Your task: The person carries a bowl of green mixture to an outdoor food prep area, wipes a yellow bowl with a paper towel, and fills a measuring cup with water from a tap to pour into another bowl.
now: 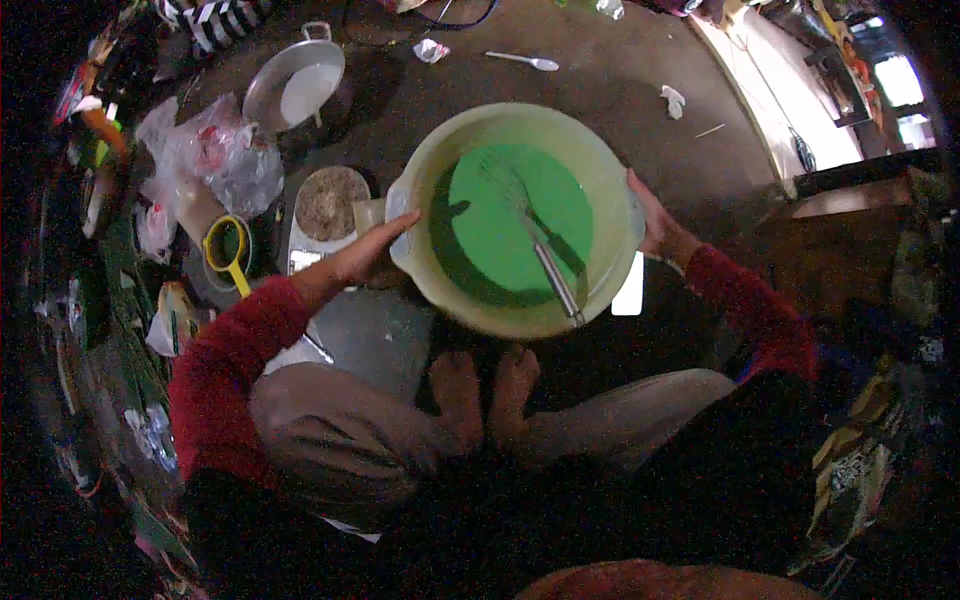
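Note:
A large pale yellow basin [480, 125] with green liquid [500, 240] inside is between my two hands. My left hand [378, 248] grips its left rim by the handle tab, thumb over the edge. On the opposite side my right hand [655, 215] is closed around the right rim. A wire whisk [545, 262] rests in the basin; its wires dip into the liquid and its metal handle leans on the near rim. Whether the basin touches the floor cannot be made out.
Left of the basin are a kitchen scale [305, 240], a round brown disc [332, 203], a yellow-rimmed strainer [228, 245] and plastic bags [235, 165]. Farther back lie a metal pan [295, 80] and a white spoon [525, 61]. A white rectangular object [628, 290] lies by my right hand.

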